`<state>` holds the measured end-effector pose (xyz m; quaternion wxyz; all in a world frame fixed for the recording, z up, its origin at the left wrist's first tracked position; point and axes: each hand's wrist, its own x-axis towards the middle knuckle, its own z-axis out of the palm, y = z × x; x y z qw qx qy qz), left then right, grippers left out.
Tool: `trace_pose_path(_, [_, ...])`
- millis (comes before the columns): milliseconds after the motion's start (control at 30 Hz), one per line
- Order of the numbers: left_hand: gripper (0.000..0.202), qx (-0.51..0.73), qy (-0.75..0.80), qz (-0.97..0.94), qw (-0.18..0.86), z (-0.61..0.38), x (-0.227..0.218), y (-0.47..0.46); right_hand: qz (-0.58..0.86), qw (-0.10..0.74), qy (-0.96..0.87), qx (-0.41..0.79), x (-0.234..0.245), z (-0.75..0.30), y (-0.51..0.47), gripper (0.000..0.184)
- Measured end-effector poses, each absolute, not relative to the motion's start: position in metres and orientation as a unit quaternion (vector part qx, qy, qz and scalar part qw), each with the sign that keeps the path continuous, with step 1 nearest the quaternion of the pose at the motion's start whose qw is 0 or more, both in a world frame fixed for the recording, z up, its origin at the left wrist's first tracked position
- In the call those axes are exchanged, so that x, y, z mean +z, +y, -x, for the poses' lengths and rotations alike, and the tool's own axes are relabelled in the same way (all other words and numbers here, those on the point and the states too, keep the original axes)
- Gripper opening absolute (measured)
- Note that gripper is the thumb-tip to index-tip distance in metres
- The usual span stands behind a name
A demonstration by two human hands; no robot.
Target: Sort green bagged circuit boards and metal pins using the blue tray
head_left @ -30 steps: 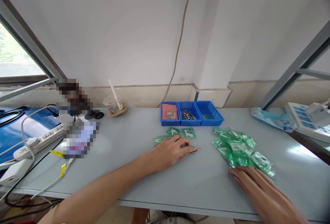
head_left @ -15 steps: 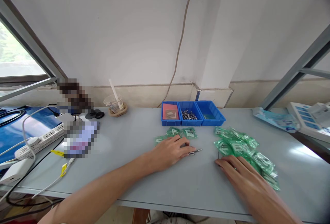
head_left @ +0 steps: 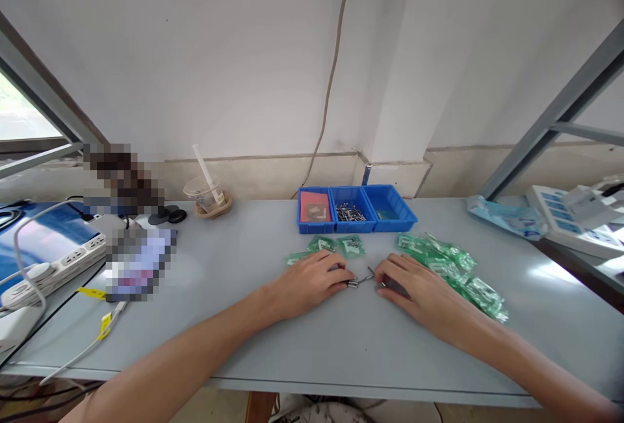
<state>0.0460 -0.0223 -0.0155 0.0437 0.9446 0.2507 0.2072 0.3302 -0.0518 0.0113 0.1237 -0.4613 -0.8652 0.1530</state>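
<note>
My left hand (head_left: 316,279) rests on the grey table with its fingers closed around small shiny metal pieces (head_left: 358,282), whose ends stick out past the fingertips. Facing it from the right, my right hand (head_left: 412,285) pinches a thin metal piece (head_left: 371,272) between thumb and fingers, its tip close to the other pieces. The exact kind of these parts is too small to make out. Just behind my left hand lie several small green plastic packets (head_left: 351,245). A larger pile of green packets (head_left: 446,260) spreads behind and beside my right hand.
Three joined blue bins stand by the wall: one with a red sheet (head_left: 312,199), one with loose metal pieces (head_left: 350,213), one with a little green at its bottom (head_left: 387,214). A cup with a straw (head_left: 207,194), power strip (head_left: 73,257) and cables lie left; a blue-white packet (head_left: 507,216) right.
My right hand has moved left, away from the green pile, toward my left hand, carrying the thin metal piece. My left hand stays at about the same spot; the view has shifted slightly.
</note>
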Motion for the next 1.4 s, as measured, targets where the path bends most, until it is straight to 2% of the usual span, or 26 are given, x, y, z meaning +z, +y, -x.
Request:
trace_pose_path(233, [0.023,0.222,0.261,-0.937,0.075,-0.044,-0.017,-0.022,0.468,0.116,-0.842,0.241,0.020,-0.318,-0.029,0.002])
trace_pose_path(433, [0.020,0.224,0.281,-0.926,0.117,-0.044,-0.014,-0.023,0.401,0.061,-0.864,0.296,0.036,-0.313,-0.008,0.015])
trace_pose_path(567, [0.019,0.229,0.289,-0.921,0.124,-0.045,-0.014,-0.023,0.389,0.044,-0.872,0.294,0.042,-0.309,-0.004,0.021])
trace_pose_path(767, [0.016,0.232,0.309,-0.913,0.128,-0.047,-0.012,-0.024,0.377,0.077,-0.878,0.284,0.028,-0.302,-0.004,0.021])
trace_pose_path(933, [0.029,0.237,0.313,-0.910,0.132,-0.048,-0.013,-0.024,0.388,0.122,-0.869,0.281,0.016,-0.301,-0.004,0.020])
trace_pose_path(1000, [0.027,0.236,0.314,-0.910,0.130,-0.049,-0.014,-0.023,0.384,0.128,-0.867,0.290,0.014,-0.301,-0.003,0.019])
trace_pose_path(1400, [0.026,0.235,0.308,-0.914,0.122,-0.048,-0.015,-0.023,0.385,0.081,-0.867,0.306,0.023,-0.315,-0.004,0.021])
